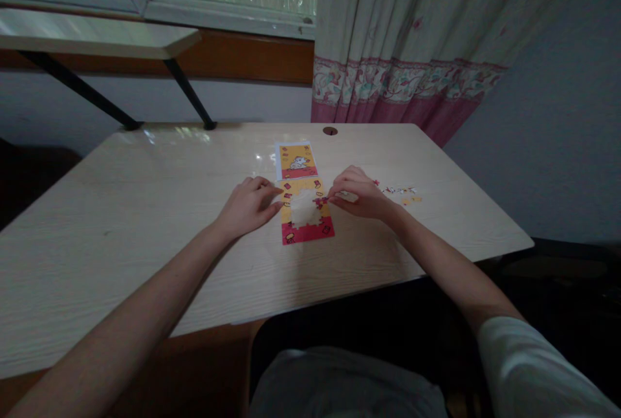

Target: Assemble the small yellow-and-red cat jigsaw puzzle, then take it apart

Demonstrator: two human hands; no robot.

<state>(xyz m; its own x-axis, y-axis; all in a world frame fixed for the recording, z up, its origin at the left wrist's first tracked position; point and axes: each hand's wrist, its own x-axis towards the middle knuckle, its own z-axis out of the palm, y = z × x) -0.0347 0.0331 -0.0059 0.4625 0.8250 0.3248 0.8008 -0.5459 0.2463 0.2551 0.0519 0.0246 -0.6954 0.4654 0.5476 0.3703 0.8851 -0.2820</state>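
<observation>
On the table lies a jigsaw puzzle [306,235], its yellow and red border joined around a bare middle. My left hand [250,206] rests at the puzzle's left edge, fingers apart, the tips touching its side. My right hand [356,193] is at the right edge, thumb and finger pinched on a small reddish puzzle piece [320,201] held over the inner right border. Directly behind the puzzle is a reference picture [297,160] with a white animal on yellow and red. Several loose puzzle pieces [400,191] lie to the right of my right hand.
The pale wooden table [160,211] has a round cable hole [330,131] near its back edge. A raised shelf [97,33] on black legs stands at the back left. A curtain [388,49] hangs behind, beside the window.
</observation>
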